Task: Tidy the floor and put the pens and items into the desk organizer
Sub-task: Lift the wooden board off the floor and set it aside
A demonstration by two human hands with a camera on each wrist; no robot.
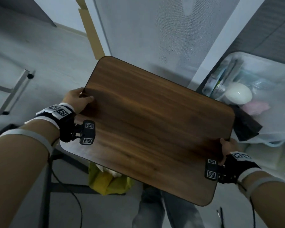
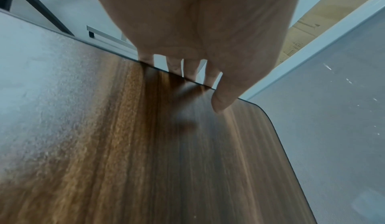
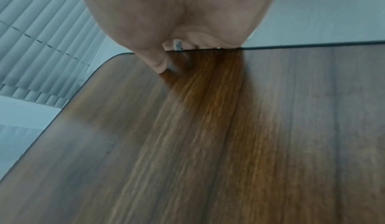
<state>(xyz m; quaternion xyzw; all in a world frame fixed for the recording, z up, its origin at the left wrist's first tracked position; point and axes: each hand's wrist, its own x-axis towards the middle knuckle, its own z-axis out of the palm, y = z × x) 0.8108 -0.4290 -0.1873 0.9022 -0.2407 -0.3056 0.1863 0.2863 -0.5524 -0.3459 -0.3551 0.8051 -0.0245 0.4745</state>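
Metal frame (image 1: pixel 15 91): at about 9 o'clock in the head view, lying on the grey floor (image 1: pixel 44 51).
Left hand (image 1: pixel 78 100): grips the tabletop's left edge; the thumb (image 2: pixel 220 102) presses flat on the wood, the other fingers (image 2: pixel 172 64) curl over the rim and under it.
Yellow-green bag (image 1: pixel 109 181): at about 6 o'clock, below the near edge of the tabletop, partly hidden by it.
Tabletop (image 1: pixel 155 129): dark walnut-grain board with rounded corners, held tilted between both hands at the centre of the head view; nothing lies on it.
Right hand (image 1: pixel 227 150): at about 4 o'clock, grips the right edge near a corner; the thumb (image 3: pixel 158 63) sits on top, the fingers wrap below the rim.
Pens (image 1: pixel 220 216): dark thin sticks on the floor at about 5 o'clock, blurred; they look like pens.
Clear bin (image 1: pixel 257 83): at about 2 o'clock, beyond the tabletop's far right corner, holding a white round object (image 1: pixel 238 94) and plastic-wrapped things.
Desk organizer: cannot tell where it is.
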